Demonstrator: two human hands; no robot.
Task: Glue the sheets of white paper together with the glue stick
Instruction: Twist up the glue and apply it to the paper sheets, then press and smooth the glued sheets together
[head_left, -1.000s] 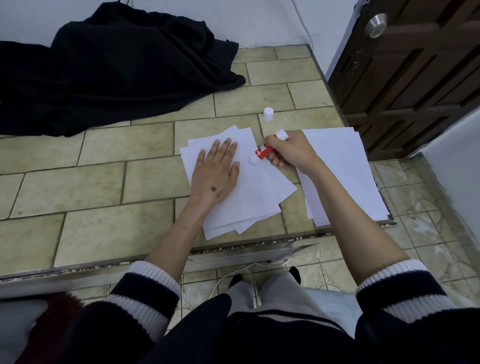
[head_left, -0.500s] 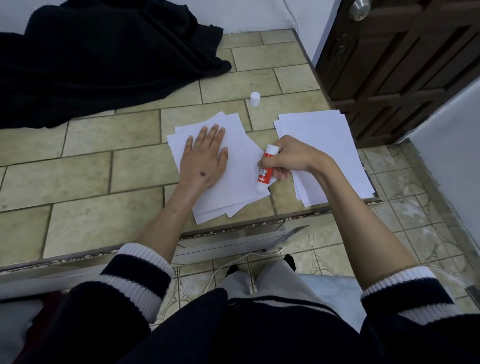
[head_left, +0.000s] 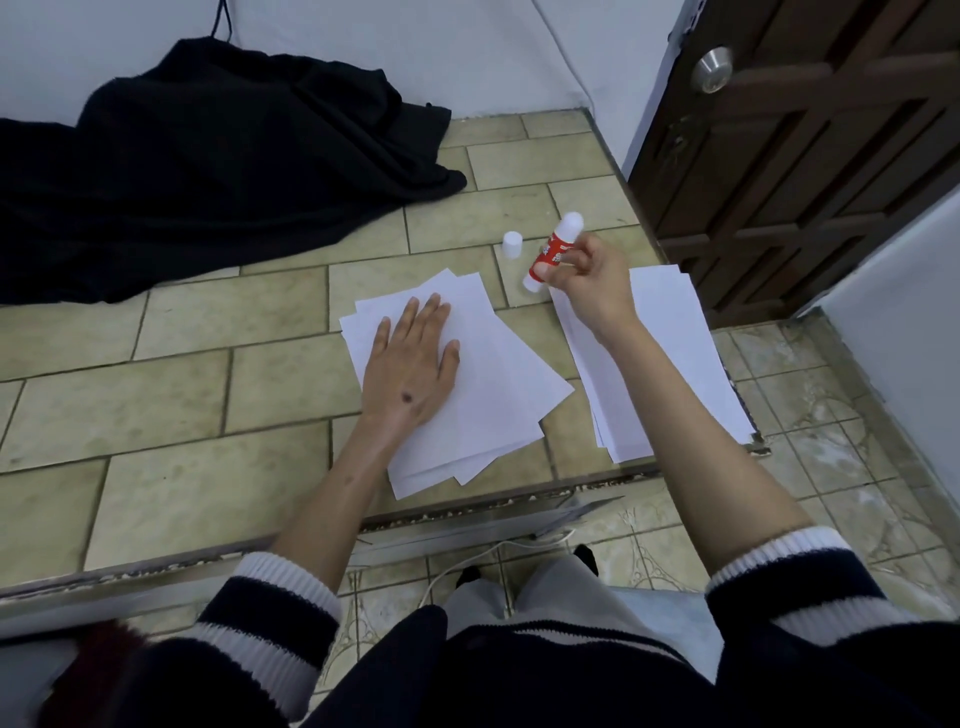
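A fanned pile of white paper sheets lies on the tiled step. My left hand rests flat on its left part, fingers spread. A second stack of white sheets lies to the right, partly under my right forearm. My right hand holds a red and white glue stick lifted above the floor beyond the sheets, tilted, clear of the paper. The glue stick's white cap stands on a tile just left of the stick.
A black garment lies heaped at the back left against the white wall. A dark wooden door with a metal knob stands at the right. The step's front edge runs below the sheets, with a white cable on the lower floor.
My right hand has lifted the glue stick off the pile's right edge and carried it up toward the cap. My left hand stays pressed on the pile.
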